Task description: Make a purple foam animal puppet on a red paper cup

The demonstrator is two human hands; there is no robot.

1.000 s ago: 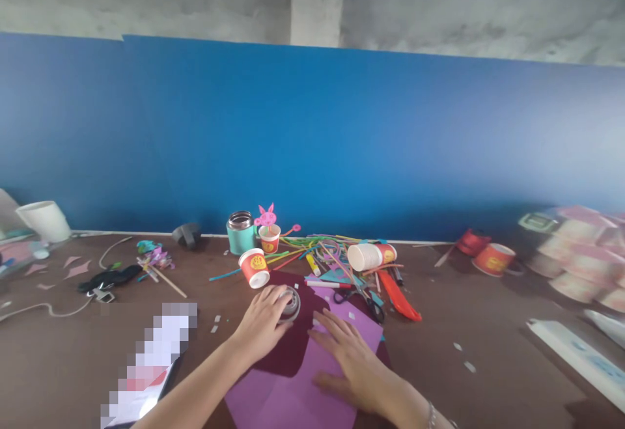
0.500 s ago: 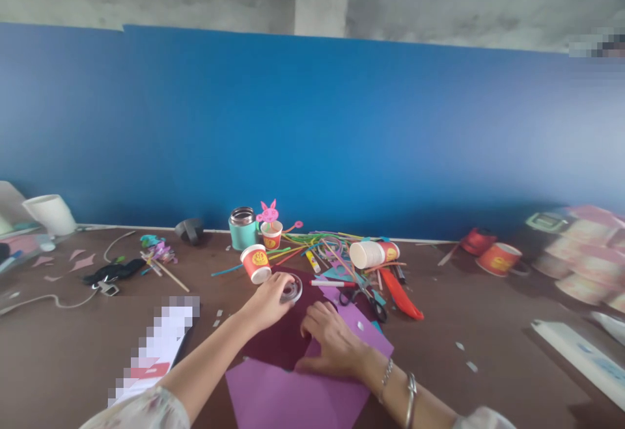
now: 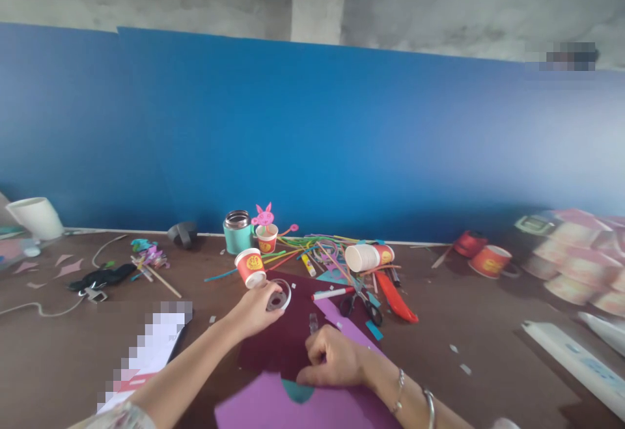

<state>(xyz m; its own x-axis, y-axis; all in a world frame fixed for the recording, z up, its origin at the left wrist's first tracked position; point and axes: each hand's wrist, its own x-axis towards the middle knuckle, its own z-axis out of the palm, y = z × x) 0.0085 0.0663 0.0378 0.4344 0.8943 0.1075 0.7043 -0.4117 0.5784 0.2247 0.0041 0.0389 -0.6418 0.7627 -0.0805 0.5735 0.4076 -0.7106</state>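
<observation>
My left hand is closed around a roll of clear tape, above a dark maroon sheet. My right hand is curled, its thumb pointing left over the edge of a purple sheet. Whatever its fingers may hold is hidden. Just beyond its knuckles shows a small see-through piece, perhaps tape. Below the thumb, a rounded teal paper piece lies on the purple sheet. Another purple paper strip runs beyond the right hand.
Black-handled scissors, a red-and-white marker and a red paper cup stand or lie beyond my hands. Behind them are a teal jar, stacked cups and several coloured sticks. A white-and-red packet lies left.
My right hand has gone from spread over the purple paper to curled, uncovering the teal piece. My left hand still grips the tape roll, now turned slightly. The view has shifted a little.
</observation>
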